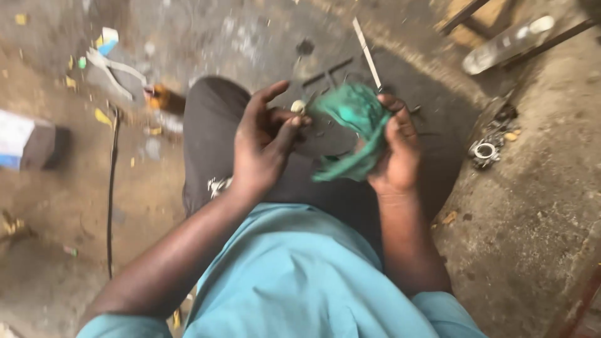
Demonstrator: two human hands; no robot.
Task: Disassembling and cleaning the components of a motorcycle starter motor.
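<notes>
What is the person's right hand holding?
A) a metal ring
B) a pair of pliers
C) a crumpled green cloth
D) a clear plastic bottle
C: the right hand grips a crumpled green cloth, while the pliers, bottle and metal ring all lie apart on the ground.
</notes>
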